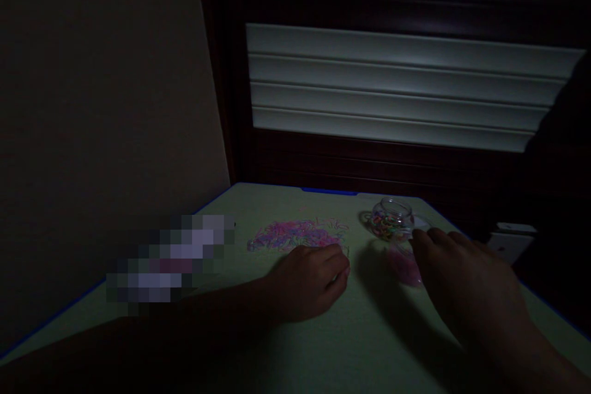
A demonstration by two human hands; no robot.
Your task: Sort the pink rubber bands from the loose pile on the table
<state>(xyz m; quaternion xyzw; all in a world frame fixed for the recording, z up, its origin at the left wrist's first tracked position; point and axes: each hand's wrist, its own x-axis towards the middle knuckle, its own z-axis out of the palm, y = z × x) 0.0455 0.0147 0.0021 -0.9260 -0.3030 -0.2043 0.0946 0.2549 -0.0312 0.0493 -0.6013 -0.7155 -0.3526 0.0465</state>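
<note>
The room is dim. A heap of small pink and purple loops [298, 234] lies spread on a pale green table [351, 332]. My left hand [309, 280] rests on the table just in front of the heap, its fingers curled under and pressed together; what they hold, if anything, is hidden. A small clear jar [390, 218] with mixed coloured loops stands to the right. My right hand [466, 280] hovers near the jar, fingers stretched toward it. Under that hand sits a small pink object [406, 268], partly covered.
The table has a blue rim [327, 191] and stands in a corner against a plain wall [101, 104]. A dark panel with white slats [392, 92] rises behind. A blurred patch [170, 258] covers something at the table's left. A white object [512, 240] sits beyond the right edge.
</note>
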